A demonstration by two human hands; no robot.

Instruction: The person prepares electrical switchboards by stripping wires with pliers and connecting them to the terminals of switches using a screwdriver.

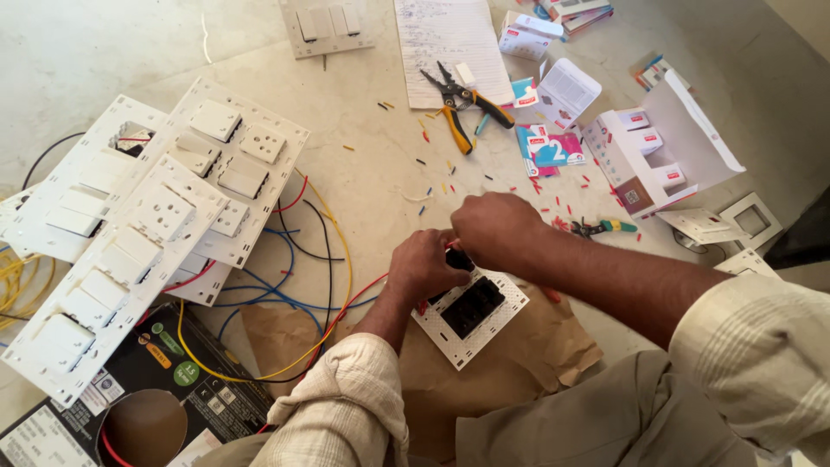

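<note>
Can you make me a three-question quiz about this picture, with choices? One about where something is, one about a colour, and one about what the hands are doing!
1. Where do the yellow-handled pliers lie?
A. on the paper sheet's edge
B. on the person's lap
C. inside the open box

2. What colour are the modules in the small plate under the hands?
A. white
B. black
C. blue

3. What are the left hand and right hand doing?
A. resting apart
B. holding pliers
C. together on the plate

Answers: A, the jaws overlap the sheet; B, dark blocks in a white frame; C, both hands meet there.

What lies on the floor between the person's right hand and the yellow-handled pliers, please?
In the head view, only small cut bits of coloured wire insulation lie between the right hand and the yellow-handled pliers.
</note>
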